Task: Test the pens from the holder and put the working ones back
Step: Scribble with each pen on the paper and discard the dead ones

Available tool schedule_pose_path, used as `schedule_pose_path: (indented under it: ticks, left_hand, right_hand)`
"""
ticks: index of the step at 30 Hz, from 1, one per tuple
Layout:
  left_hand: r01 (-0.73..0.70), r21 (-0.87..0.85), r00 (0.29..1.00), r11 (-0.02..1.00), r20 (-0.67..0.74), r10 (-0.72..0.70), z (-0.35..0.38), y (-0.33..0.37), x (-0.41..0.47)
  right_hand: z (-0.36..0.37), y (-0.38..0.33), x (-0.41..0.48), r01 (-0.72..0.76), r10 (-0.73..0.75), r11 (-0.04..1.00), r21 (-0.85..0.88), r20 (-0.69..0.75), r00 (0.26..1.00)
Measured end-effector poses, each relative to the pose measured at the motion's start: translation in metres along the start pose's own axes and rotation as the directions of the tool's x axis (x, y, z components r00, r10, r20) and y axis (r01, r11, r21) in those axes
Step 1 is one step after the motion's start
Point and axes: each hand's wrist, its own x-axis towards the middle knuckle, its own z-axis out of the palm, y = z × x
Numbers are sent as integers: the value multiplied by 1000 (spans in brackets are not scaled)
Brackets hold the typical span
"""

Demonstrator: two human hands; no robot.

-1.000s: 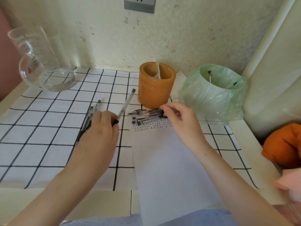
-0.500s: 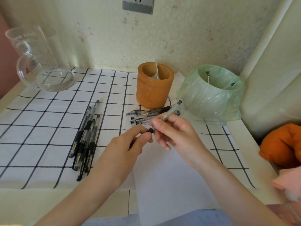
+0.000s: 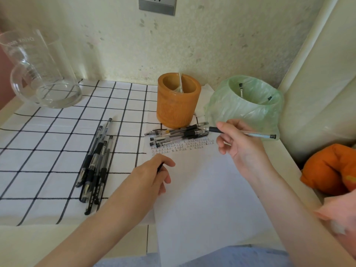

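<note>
Your right hand (image 3: 238, 145) is raised over the top right corner of the white paper (image 3: 202, 199), its fingers curled round a clear pen (image 3: 250, 133) and clamped on the barrel. The pen lies almost level: its dark grip end points left, just beside the right end of a loose pile of pens (image 3: 179, 133), and its capped back end reaches in front of the green bag-lined bin (image 3: 248, 105). Your left hand (image 3: 152, 174) rests on the left edge of the paper, thumb and fingers pinched together on a small black piece (image 3: 160, 167), only a sliver of which shows, too little to tell what it is. The pile lies crosswise at the top of the paper, right in front of the orange pen holder (image 3: 178, 101), which stands upright on the surface with something pale and thin leaning inside it. Rows of small scribbles (image 3: 183, 146) run across the paper just below the pile. A second bundle of dark pens (image 3: 96, 162) lies lengthwise on the checked cloth (image 3: 48, 151), to the left of your left hand and well apart from the holder. Two pen ends stick up inside the green bin. A glass jug (image 3: 38, 74) stands at the far left corner of the cloth, and an orange fabric bundle (image 3: 331, 170) sits at the right edge.
</note>
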Motion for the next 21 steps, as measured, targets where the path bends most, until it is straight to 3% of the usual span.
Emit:
schedule_pose_path:
  ticks: [5,8,14,21]
  left_hand:
    - [-127,250,990,960,-25,137,5,-6,-4]
    - [-161,324,986,932,15,165,5,-8,-5]
    - [-152,454,988,878,107,115,3,-14,-3]
    - [-146,490,989,859,103,110,4,-14,-2]
  right_hand:
    - [-1,12,11,-26,34,984,-175,41,999]
    - [1,27,19,26,-37,947,-320,-28,999]
    - [0,48,32,118,-207,892,-435,-163,965]
    - [-3,60,35,190,-317,841,-506,-176,932]
